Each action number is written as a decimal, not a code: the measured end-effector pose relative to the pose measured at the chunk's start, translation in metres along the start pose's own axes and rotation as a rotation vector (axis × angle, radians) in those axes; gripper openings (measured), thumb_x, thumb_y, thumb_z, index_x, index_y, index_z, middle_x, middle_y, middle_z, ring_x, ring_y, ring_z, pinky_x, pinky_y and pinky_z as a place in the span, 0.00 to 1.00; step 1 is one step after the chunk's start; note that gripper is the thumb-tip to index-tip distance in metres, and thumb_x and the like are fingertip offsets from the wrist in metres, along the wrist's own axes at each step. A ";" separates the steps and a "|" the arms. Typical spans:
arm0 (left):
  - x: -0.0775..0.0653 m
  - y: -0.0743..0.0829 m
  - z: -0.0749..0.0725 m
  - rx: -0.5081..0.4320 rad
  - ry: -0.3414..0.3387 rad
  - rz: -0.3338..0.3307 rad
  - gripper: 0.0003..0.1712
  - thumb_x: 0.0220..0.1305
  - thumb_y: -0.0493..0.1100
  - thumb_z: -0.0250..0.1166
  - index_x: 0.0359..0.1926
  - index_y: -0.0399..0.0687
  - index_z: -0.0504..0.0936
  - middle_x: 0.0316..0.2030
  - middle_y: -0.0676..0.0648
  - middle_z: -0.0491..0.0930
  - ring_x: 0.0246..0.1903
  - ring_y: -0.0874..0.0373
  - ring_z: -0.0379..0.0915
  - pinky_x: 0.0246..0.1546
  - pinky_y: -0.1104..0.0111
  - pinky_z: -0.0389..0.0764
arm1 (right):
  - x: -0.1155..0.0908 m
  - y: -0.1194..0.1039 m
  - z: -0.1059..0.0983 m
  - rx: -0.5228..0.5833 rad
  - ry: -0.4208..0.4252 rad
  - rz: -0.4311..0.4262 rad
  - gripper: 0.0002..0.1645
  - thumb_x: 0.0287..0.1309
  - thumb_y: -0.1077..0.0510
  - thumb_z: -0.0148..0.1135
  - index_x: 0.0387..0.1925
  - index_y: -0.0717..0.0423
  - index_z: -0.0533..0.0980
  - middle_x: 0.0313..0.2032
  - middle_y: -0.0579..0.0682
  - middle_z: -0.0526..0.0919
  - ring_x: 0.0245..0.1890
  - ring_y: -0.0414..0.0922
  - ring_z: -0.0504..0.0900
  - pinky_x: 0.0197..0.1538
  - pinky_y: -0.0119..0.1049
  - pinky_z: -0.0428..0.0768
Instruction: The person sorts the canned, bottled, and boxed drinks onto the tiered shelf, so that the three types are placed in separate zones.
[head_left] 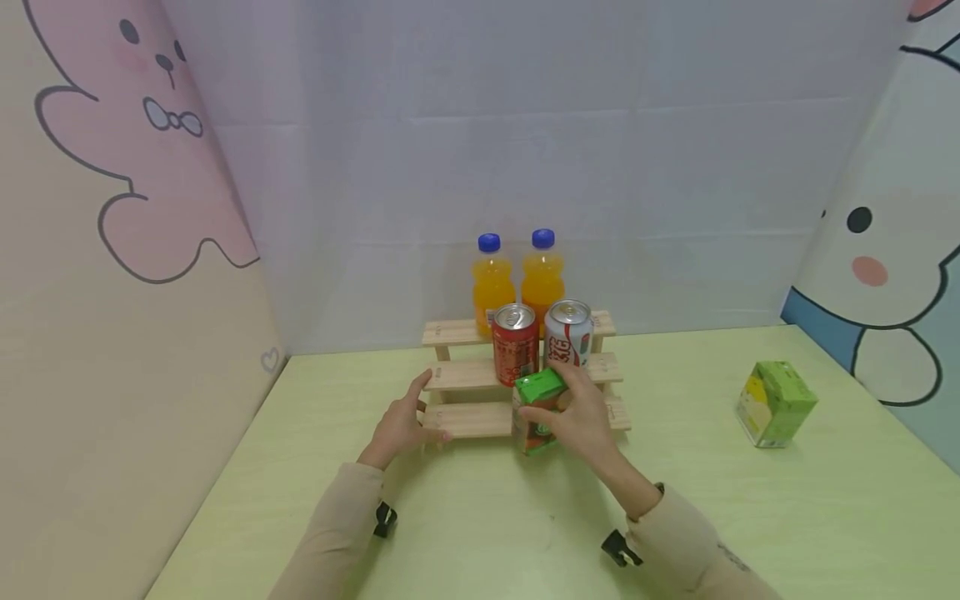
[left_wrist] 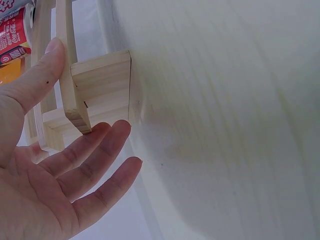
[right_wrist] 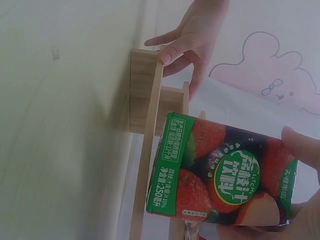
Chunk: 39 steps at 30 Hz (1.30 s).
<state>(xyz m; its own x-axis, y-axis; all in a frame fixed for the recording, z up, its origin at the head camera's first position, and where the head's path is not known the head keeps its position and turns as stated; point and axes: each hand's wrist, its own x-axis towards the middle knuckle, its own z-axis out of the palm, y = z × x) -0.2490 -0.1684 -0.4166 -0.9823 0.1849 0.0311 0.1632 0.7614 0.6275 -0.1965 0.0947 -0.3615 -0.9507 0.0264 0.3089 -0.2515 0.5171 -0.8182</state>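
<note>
My right hand [head_left: 581, 412] pinches a litchi juice box [right_wrist: 225, 172] with a green end and red fruit prints, thumb and fingers at its top end. In the head view the box tilts a little and overlaps the front edge of the lowest step of a three-step wooden rack [head_left: 468, 421]. At the rack's left end is my left hand [head_left: 397, 429], its thumb against the front board and its other fingers loosely spread by the side. A red can [head_left: 516, 346] and a white can [head_left: 567, 333] stand on the middle step.
Two orange drink bottles [head_left: 493, 287] with blue caps stand on the top step. A green and yellow drink box [head_left: 776, 404] sits on the table [head_left: 300, 517] at the right. Behind the rack hangs a pale curtain [head_left: 375, 208], with printed walls at both sides.
</note>
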 end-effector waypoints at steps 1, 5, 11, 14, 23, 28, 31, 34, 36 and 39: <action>0.000 0.000 0.000 0.001 0.000 -0.003 0.60 0.39 0.46 0.76 0.70 0.52 0.49 0.45 0.35 0.75 0.26 0.53 0.74 0.28 0.60 0.73 | 0.000 0.000 0.001 -0.002 0.000 0.001 0.44 0.35 0.57 0.76 0.57 0.65 0.67 0.53 0.61 0.71 0.49 0.55 0.70 0.50 0.49 0.68; 0.001 -0.001 0.001 -0.002 -0.004 -0.012 0.60 0.39 0.47 0.77 0.70 0.53 0.49 0.45 0.35 0.75 0.26 0.53 0.74 0.28 0.60 0.73 | 0.001 -0.001 0.004 -0.017 0.001 -0.004 0.44 0.35 0.57 0.77 0.56 0.65 0.68 0.55 0.61 0.70 0.51 0.56 0.70 0.51 0.50 0.67; 0.002 -0.001 0.001 -0.009 -0.011 -0.011 0.61 0.39 0.47 0.76 0.70 0.54 0.48 0.46 0.35 0.74 0.26 0.54 0.74 0.28 0.60 0.73 | 0.002 0.000 0.009 -0.062 0.007 -0.029 0.44 0.34 0.54 0.77 0.55 0.64 0.68 0.54 0.60 0.70 0.51 0.55 0.69 0.51 0.50 0.67; 0.001 -0.001 0.001 -0.015 -0.014 -0.006 0.61 0.39 0.47 0.76 0.70 0.53 0.48 0.46 0.35 0.74 0.26 0.54 0.74 0.29 0.60 0.74 | 0.003 0.000 0.010 -0.076 0.018 -0.050 0.44 0.32 0.53 0.78 0.54 0.64 0.69 0.53 0.60 0.71 0.49 0.55 0.70 0.49 0.50 0.68; 0.000 -0.001 0.001 -0.027 -0.015 -0.006 0.61 0.39 0.46 0.76 0.70 0.53 0.48 0.46 0.34 0.74 0.26 0.53 0.75 0.29 0.59 0.74 | 0.003 0.006 0.013 -0.076 0.062 -0.170 0.35 0.34 0.61 0.76 0.49 0.65 0.72 0.44 0.58 0.76 0.40 0.52 0.75 0.38 0.43 0.74; 0.002 -0.002 0.001 -0.027 -0.016 -0.011 0.61 0.40 0.46 0.76 0.70 0.54 0.48 0.46 0.35 0.74 0.27 0.53 0.75 0.29 0.59 0.74 | 0.004 0.006 0.016 -0.052 0.075 -0.213 0.33 0.35 0.65 0.75 0.48 0.64 0.72 0.42 0.58 0.76 0.41 0.53 0.75 0.35 0.40 0.76; 0.003 -0.002 0.002 -0.027 -0.016 -0.012 0.60 0.40 0.46 0.76 0.70 0.54 0.48 0.46 0.34 0.74 0.27 0.52 0.75 0.29 0.59 0.74 | 0.007 0.007 0.019 -0.053 0.083 -0.215 0.31 0.37 0.65 0.74 0.47 0.63 0.73 0.41 0.57 0.76 0.40 0.52 0.75 0.34 0.40 0.75; 0.004 -0.002 0.002 -0.025 -0.016 -0.014 0.61 0.39 0.46 0.76 0.70 0.54 0.48 0.46 0.35 0.75 0.27 0.52 0.75 0.29 0.60 0.74 | 0.009 0.008 0.023 -0.056 0.092 -0.211 0.31 0.37 0.64 0.74 0.47 0.63 0.73 0.42 0.57 0.77 0.40 0.51 0.75 0.36 0.41 0.73; 0.003 -0.002 0.002 -0.021 -0.014 -0.011 0.61 0.39 0.46 0.76 0.70 0.54 0.48 0.46 0.35 0.75 0.27 0.53 0.75 0.29 0.59 0.74 | 0.010 0.009 0.025 -0.056 0.099 -0.215 0.32 0.36 0.64 0.75 0.48 0.63 0.73 0.42 0.57 0.77 0.41 0.51 0.75 0.39 0.43 0.73; 0.002 -0.002 0.001 -0.022 -0.010 -0.008 0.61 0.39 0.46 0.77 0.70 0.53 0.48 0.46 0.35 0.75 0.26 0.52 0.76 0.29 0.59 0.75 | 0.012 0.009 0.028 -0.050 0.108 -0.231 0.33 0.35 0.63 0.75 0.48 0.63 0.73 0.43 0.57 0.77 0.42 0.51 0.75 0.43 0.46 0.72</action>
<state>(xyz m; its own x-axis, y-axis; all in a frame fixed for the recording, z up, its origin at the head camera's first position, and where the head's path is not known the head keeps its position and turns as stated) -0.2515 -0.1688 -0.4190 -0.9826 0.1850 0.0181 0.1529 0.7489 0.6449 -0.2156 0.0756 -0.3791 -0.8436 -0.0076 0.5369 -0.4478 0.5617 -0.6956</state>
